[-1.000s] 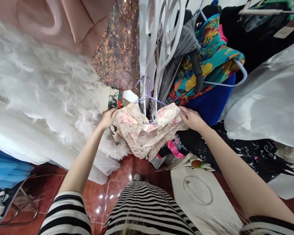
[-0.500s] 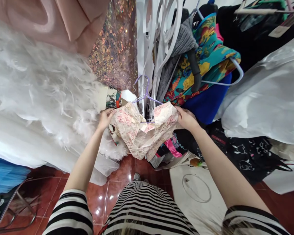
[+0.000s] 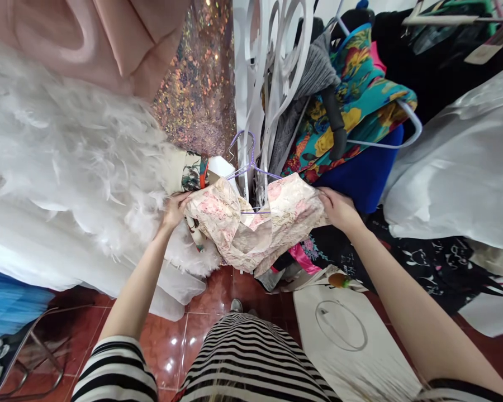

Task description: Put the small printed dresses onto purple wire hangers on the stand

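Note:
A cream blouse with pink floral print (image 3: pixel 218 215) hangs on a purple hanger (image 3: pixel 251 166), its neckline towards me. The hanger's hook and bottom bar show, while the shoulders of the garment cover its ends. My left hand (image 3: pixel 176 209) pinches the blouse's left sleeve edge. On the opposite side, my right hand (image 3: pixel 339 209) grips the right sleeve edge and holds it out sideways. Fabric is stretched between both hands, and the fingertips are partly hidden behind it.
White feathered dresses (image 3: pixel 79 151) fill the left side, beside a sequined cloth (image 3: pixel 201 78). White scrolled metalwork (image 3: pixel 276 61) rises behind the hanger. At right hang a teal floral garment (image 3: pixel 352 95) and white fabric (image 3: pixel 456 167). A white board (image 3: pixel 343 329) lies low over red tiles (image 3: pixel 209 335).
My right hand has moved outward to the right, drawing that sleeve wider. My left hand has shifted slightly left. The blouse is spread broader across the hanger.

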Motion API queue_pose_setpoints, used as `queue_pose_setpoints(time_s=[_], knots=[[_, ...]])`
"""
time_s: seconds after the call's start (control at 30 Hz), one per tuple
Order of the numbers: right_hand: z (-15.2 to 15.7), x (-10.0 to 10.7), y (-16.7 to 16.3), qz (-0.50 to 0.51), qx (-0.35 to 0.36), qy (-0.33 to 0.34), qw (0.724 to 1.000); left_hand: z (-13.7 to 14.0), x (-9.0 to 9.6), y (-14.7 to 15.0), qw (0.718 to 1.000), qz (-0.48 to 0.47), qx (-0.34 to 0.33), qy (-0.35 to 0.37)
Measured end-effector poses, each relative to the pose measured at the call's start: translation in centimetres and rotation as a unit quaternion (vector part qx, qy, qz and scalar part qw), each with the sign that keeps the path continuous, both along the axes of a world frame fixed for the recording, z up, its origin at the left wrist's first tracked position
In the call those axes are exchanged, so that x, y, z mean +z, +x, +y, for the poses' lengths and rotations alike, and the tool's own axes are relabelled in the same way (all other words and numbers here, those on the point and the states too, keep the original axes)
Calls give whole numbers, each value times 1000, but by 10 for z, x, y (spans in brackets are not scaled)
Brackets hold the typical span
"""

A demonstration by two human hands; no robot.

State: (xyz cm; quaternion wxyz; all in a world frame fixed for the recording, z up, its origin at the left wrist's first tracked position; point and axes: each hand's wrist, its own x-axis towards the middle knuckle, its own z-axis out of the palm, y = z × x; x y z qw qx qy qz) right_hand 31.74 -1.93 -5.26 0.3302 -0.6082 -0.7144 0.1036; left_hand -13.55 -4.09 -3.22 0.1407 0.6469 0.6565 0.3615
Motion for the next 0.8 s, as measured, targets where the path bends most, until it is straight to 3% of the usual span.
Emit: queue_pose_setpoints(time_s=[0.2,0.43,0.8], knots=[[4,7,-4,27,-26,-9,999,-9,-2,-9,1000,-8,17,-11],[3,30,-27,5,20,-28,999,-3,1,3,998,18,62,-17],[11,20,-28,29,-76,-3,997,0,8,7,997,43,50,-50]])
